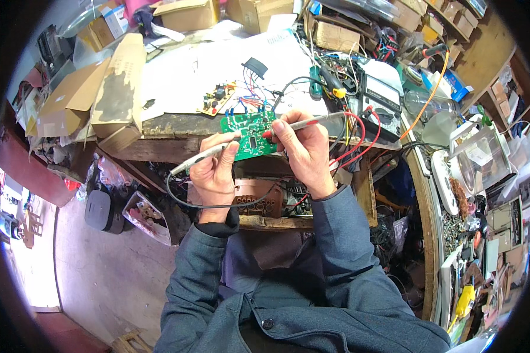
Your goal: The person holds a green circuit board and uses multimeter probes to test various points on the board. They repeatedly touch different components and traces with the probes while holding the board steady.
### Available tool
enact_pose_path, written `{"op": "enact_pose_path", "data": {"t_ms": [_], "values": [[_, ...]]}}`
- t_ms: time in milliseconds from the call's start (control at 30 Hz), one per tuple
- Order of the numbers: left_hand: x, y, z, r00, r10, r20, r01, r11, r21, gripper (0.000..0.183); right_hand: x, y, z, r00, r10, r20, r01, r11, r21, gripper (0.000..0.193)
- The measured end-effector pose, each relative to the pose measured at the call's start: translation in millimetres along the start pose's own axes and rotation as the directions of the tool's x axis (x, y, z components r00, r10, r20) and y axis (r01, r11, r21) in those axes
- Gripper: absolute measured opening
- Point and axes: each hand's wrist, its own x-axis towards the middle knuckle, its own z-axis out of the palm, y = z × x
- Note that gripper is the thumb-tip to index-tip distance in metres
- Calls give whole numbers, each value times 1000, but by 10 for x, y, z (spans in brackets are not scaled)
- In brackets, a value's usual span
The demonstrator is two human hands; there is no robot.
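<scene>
A green circuit board [254, 154] with small parts and solder traces sits tilted between my two hands at the bench edge. My left hand [214, 176] is closed on a grey test probe [199, 157], whose black lead loops below. Its tip is near the board's left side. My right hand [305, 154] pinches another grey test probe [319, 119] with a red tip and red lead, pointing at the board's right side. Thin coloured wires run from the board to a small black part [254, 67] and a second small board [217, 99].
At the right stands an analog multimeter [380, 100]. A green-handled screwdriver [315, 83] and tangled cables lie beside it. Cardboard boxes [121, 88] crowd the bench's left. Below the bench edge is an open drawer [277, 222] with parts. An orange cord [439, 88] hangs at the right.
</scene>
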Motion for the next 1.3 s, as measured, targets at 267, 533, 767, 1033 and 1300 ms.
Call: {"op": "enact_pose_path", "data": {"t_ms": [267,533,767,1033,1300], "values": [[-10,-34,-30,1000,9,9,-9,1000,25,19,-29,-43,27,987,-150,50,158,956,-247,16],[-2,2,-16,1000,19,10,-20,999,29,18,-28,-154,43,956,-267,118,292,882,-371,15],[-11,3,-23,1000,2,7,-2,999,47,18,-36,-155,49,958,-259,124,287,879,-379,15],[7,49,-21,1000,-9,8,9,997,80,15,-32,-166,36,961,-232,153,273,891,-364,15],[8,29,-31,1000,6,5,-6,994,112,17,-27,-173,28,962,-225,154,267,893,-361,15]]}}
